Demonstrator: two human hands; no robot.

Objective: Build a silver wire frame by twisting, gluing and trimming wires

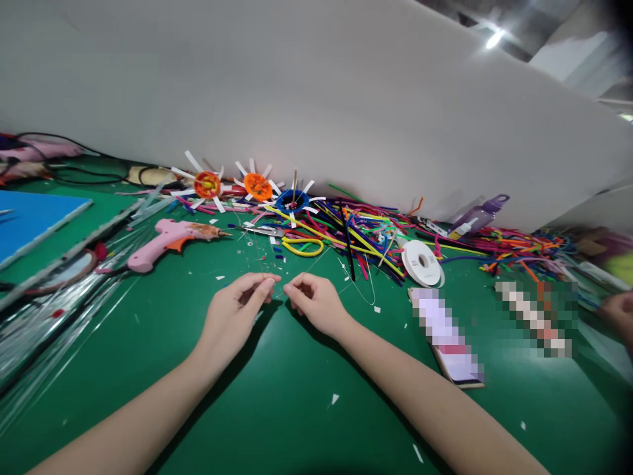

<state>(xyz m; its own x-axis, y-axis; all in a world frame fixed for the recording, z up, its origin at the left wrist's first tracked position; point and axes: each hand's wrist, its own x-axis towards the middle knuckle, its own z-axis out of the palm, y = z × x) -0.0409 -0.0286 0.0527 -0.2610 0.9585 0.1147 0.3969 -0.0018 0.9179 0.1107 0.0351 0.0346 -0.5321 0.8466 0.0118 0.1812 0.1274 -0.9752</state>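
My left hand point(242, 300) and my right hand point(316, 300) are close together above the green table, each with thumb and fingers pinched. A thin, pale thread point(368, 300), hard to see, loops over the table to the right of my hands, and a faint stretch of it seems to run between my fingertips. Just beyond my hands lie yellow-handled scissors point(302, 247), with their blades pointing left. A white spool point(421, 262) stands to the right of the thread loop. Left of my hands rests a pink glue gun point(171, 243) with an orange trigger.
Colourful pipe cleaners point(366, 231) are heaped along the grey partition point(316, 99), with several white-spoked round pieces point(258, 187) among them. A phone point(448, 336) lies at right, and a purple bottle point(479, 216) is behind it. Another person's hand point(620, 313) shows at the right edge.
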